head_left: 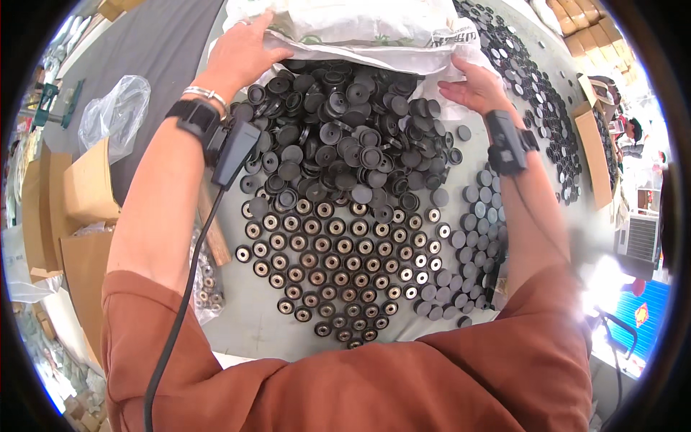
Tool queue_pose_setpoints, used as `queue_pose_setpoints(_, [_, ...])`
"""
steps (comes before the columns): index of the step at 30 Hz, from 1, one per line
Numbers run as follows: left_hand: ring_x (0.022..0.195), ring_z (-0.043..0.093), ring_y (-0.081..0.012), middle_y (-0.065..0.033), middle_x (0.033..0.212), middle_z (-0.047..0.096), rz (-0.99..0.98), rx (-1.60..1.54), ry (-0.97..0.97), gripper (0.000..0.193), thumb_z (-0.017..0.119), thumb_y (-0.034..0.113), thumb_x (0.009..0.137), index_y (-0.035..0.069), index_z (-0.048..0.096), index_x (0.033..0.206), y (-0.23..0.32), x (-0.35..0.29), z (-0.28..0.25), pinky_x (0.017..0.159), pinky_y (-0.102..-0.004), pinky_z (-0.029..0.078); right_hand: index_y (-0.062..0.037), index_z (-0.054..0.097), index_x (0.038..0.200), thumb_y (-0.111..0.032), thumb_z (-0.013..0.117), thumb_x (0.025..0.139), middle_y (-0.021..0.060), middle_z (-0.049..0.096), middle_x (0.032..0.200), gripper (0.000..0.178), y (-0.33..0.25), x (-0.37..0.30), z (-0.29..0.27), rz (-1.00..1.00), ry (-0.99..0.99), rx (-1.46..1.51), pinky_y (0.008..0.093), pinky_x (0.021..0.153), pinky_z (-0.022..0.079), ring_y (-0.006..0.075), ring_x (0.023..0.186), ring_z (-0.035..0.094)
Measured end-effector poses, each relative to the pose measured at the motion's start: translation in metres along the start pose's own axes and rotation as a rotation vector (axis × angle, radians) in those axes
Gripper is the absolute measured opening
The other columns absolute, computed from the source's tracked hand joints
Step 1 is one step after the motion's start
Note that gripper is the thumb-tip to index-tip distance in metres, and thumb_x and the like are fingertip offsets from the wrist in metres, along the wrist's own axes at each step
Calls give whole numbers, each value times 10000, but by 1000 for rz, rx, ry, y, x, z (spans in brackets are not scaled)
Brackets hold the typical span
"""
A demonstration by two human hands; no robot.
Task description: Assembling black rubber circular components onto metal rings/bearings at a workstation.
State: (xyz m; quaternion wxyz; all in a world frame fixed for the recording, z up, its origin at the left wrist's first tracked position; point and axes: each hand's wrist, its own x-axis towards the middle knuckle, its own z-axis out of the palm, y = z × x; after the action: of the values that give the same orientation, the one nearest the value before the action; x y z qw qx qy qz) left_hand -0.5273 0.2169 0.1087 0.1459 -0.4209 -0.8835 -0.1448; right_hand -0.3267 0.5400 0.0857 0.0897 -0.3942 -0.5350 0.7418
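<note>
Over on the left, a crumpled clear plastic bag (119, 111) lies above an open cardboard box (90, 176). Next comes the left hand (243, 56), at the left corner of the white sack (345, 27). Its thumb and forefinger stand apart; the other fingers are partly out of sight, so I can't tell whether they pinch the cloth. The arm reaches far forward, elbow bent outward.

The sack lies across the far middle of the worktop (248, 320), its mouth over a heap of black round caps (353, 133). It looks like thin woven plastic: limp, slick, hard to tear, heavy only if much remains inside. The mouth's two corners seem the best hold. Nearer lie metal-centred wheels (345, 246).

To the right, the right hand (475, 85) is at the other corner, palm turned inward, thumb raised away from the fingers; whether it grips is unclear. Grey discs (471, 270) lie below that forearm.
</note>
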Motion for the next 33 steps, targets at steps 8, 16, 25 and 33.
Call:
queue_pose_setpoints(8, [1026, 553, -386, -244, 1102, 558, -26, 107, -222, 546, 558, 415, 864, 64, 477, 1274, -19, 59, 85, 877, -411, 458, 47, 640, 935, -506, 627, 811, 148, 630, 867, 567, -1, 120, -16, -227, 207, -823, 365, 670, 554, 217, 758, 636])
queue_pose_setpoints(16, [947, 574, -439, -262, 1102, 550, -24, 21, 66, 522, 523, 345, 904, 43, 393, 1309, 7, 41, 110, 800, -465, 481, 59, 665, 805, -591, 503, 834, 175, 670, 783, 670, 7, 149, -40, -471, 269, -1197, 371, 644, 504, 254, 675, 646])
queue_pose_setpoints(25, [969, 575, -390, -271, 973, 603, -178, -109, -163, 348, 461, 315, 903, 48, 576, 1095, 23, 17, 78, 842, -433, 459, -15, 675, 996, -518, 516, 848, 191, 669, 949, 548, 24, 13, 60, -901, 101, -1147, 390, 840, 468, 328, 952, 626])
queue_pose_setpoints(33, [1223, 473, -308, -204, 1300, 513, -201, -778, -272, 669, 463, 531, 868, 10, 496, 1286, 22, 54, 134, 1002, -336, 360, -48, 650, 1082, -581, 535, 789, 210, 646, 1062, 618, 33, 89, 121, -886, -139, -1243, 394, 873, 462, 360, 1007, 608])
